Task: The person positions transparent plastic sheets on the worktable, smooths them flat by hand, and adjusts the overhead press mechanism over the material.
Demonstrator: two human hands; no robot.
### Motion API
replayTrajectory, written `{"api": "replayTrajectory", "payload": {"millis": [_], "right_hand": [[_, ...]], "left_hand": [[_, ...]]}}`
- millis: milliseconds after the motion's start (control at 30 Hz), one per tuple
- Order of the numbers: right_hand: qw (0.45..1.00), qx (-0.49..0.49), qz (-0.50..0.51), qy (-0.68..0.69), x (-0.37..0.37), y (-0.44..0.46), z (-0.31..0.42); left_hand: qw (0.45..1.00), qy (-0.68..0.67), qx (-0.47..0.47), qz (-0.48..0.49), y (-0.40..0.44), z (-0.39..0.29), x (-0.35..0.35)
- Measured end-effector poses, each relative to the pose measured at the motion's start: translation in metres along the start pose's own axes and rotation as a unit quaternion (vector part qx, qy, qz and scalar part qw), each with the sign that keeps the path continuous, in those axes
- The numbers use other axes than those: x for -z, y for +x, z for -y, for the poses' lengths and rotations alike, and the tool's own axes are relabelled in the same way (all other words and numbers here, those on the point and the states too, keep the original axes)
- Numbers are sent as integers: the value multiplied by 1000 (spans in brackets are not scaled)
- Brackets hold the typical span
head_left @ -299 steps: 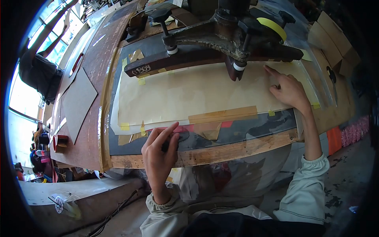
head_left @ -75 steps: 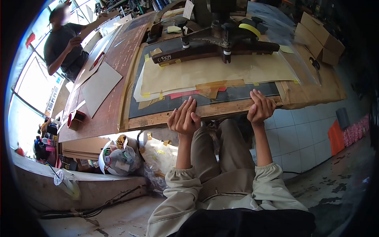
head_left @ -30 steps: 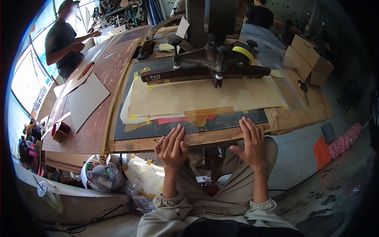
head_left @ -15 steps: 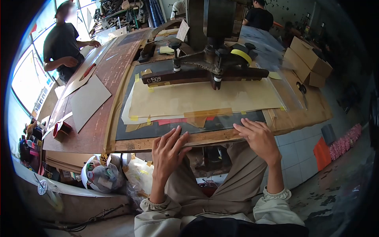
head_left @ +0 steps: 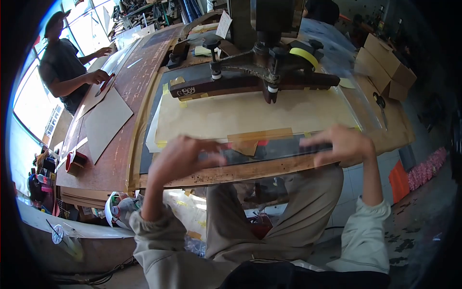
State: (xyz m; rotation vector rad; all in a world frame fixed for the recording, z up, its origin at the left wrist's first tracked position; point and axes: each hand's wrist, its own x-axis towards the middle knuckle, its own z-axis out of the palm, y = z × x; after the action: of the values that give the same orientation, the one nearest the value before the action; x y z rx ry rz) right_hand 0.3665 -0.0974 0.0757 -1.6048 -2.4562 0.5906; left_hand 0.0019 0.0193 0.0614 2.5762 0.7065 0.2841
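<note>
My left hand [head_left: 180, 156] is raised over the front left part of the press bed, smeared a little by motion. Its fingers point right, the thumb is apart, and it holds nothing. On the other side, my right hand [head_left: 342, 145] hovers above the front edge, fingers stretched left and thumb apart, also holding nothing. Between and behind them lies a cream sheet [head_left: 255, 113] on a dark board [head_left: 274, 151], with brown tape [head_left: 260, 135] at its front edge. A dark metal bar [head_left: 293, 84], hung from a press head [head_left: 260, 60], stands over the sheet's back part.
A worker [head_left: 65, 67] at the left touches a red-handled tool [head_left: 107, 84]. Grey cardboard [head_left: 108, 125] and a tape roll [head_left: 75, 162] lie on the red-brown table [head_left: 120, 161]. Scissors [head_left: 381, 108] and a cardboard box [head_left: 387, 67] are at the right. Yellow tape [head_left: 305, 58] hangs by the press.
Both my hands have lifted off the wooden front edge and moved apart, the left one leftward and the right one rightward. The worker at the left has reached to the red-handled tool.
</note>
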Motion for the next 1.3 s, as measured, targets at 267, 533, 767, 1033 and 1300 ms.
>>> {"api": "replayTrajectory", "payload": {"millis": [267,533,767,1033,1300], "right_hand": [[918,-20,-355,-176,-46,81,-86],[935,-30,-316,-157,-53,85,-92],[938,-46,-328,-102,-57,88,-92],[943,-56,-316,-90,-58,86,-81],[941,-24,-321,-102,-68,64,-58]], "left_hand": [[976,164,12,-144,99,38,-51],[975,157,-25,-158,104,51,-71],[984,150,11,-98,104,45,-62],[983,159,8,-93,94,45,-61],[984,150,24,-97,62,22,-67]]}}
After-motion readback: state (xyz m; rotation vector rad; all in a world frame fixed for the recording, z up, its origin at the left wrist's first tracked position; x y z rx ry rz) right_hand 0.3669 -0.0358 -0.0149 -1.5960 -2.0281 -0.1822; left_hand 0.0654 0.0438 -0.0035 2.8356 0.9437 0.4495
